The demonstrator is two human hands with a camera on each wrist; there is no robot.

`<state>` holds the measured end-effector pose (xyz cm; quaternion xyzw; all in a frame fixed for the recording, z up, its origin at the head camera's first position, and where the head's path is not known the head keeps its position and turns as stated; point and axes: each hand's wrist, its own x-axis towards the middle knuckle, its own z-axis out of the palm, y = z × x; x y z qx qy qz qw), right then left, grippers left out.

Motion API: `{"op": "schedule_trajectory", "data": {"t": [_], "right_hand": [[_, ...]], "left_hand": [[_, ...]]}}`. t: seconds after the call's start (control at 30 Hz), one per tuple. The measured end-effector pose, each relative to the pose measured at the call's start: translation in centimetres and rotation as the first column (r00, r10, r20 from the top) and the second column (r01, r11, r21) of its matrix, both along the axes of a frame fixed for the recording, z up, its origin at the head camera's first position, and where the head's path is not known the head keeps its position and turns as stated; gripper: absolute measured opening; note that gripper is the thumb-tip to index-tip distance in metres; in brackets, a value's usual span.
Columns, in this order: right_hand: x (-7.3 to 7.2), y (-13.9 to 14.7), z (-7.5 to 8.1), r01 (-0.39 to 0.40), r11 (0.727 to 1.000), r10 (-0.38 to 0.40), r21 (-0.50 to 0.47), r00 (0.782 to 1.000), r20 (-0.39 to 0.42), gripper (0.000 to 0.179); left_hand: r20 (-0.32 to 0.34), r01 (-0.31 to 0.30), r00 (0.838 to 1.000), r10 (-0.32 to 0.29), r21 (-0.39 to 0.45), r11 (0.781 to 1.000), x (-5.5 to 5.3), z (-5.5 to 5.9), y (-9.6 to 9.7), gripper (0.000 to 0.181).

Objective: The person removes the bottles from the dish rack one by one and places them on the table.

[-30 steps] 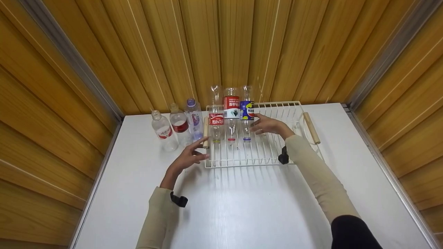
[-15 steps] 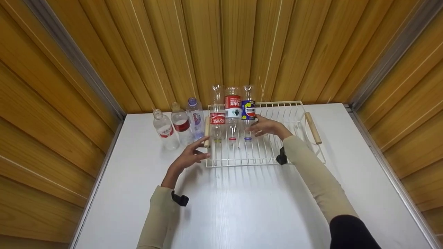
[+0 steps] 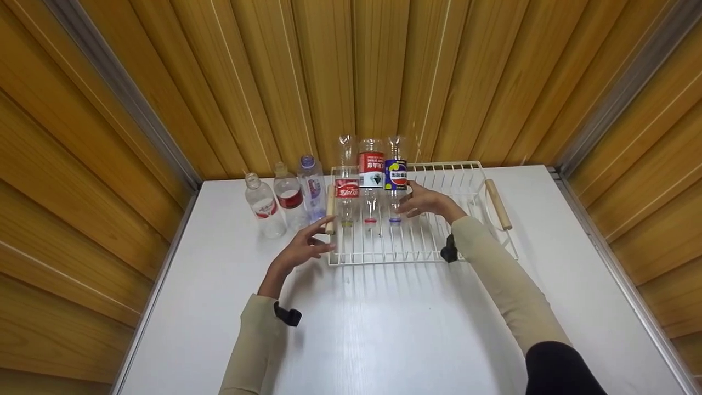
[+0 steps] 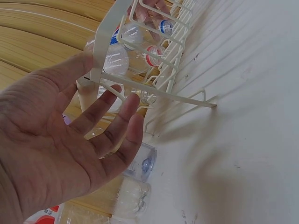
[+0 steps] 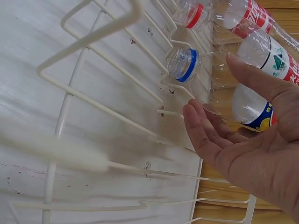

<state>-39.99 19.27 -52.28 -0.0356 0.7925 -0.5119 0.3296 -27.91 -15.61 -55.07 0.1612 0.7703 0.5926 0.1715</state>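
Observation:
My left hand [image 3: 299, 249], fingers spread and loosely bent, is at the left end of a white wire rack [image 3: 419, 255]. Its fingertips are right by the rack's frame and wooden handle [image 3: 330, 208]. Three clear plastic bottles stand neck down in the rack: a red-labelled cola bottle [image 3: 347, 189], a red-and-white-labelled bottle [image 3: 372, 170] and a blue-labelled bottle [image 3: 396, 175] with a blue neck ring. Beside the blue-labelled bottle is my right hand [image 3: 430, 203], with thumb and fingers loosely curved. In the right wrist view its thumb overlaps the bottle's clear shoulder.
Left of the rack, three uncapped bottles stand upright: a red-and-white-labelled one [image 3: 266, 208], a red-banded one [image 3: 289, 197] and a purplish one [image 3: 311, 186]. A second wooden handle [image 3: 498, 203] is at the rack's right end. Wood-look walls [image 3: 263, 82] border the white table [image 3: 384, 329].
My right fingers shift slightly left over the blue-labelled bottle, then a little back to the right. My left hand and the bottles keep their places; the head view drifts slightly.

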Motion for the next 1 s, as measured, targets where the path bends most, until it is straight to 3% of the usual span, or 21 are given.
{"op": "schedule_trajectory", "data": {"t": [0.07,0.23,0.4,0.73,1.0], "right_hand": [[-0.1,0.0,0.1,0.013,1.000,-0.013,-0.009,1.000,0.015,0.109],[-0.1,0.2,0.1,0.052,0.997,-0.048,-0.058,0.996,0.075,0.110],[0.2,0.4,0.0,0.069,0.990,-0.055,-0.127,0.992,0.113,0.108],[0.7,0.7,0.3,0.034,0.987,-0.020,-0.156,0.996,0.087,0.088],[0.9,1.3,0.8,0.041,0.988,-0.029,-0.150,0.996,0.085,0.093]], "left_hand": [[-0.008,-0.006,1.000,0.006,-0.001,1.000,0.0,-0.1,0.0,0.072],[-0.002,-0.021,1.000,0.021,-0.015,1.000,-0.9,-2.0,-0.2,0.074],[-0.006,-0.015,1.000,0.015,-0.037,0.999,-0.9,-1.9,-0.2,0.073],[0.002,-0.018,1.000,0.018,-0.039,0.999,-0.9,-1.8,-0.1,0.074],[0.007,-0.025,1.000,0.025,-0.039,0.999,-0.8,-1.7,-0.1,0.073]]}}
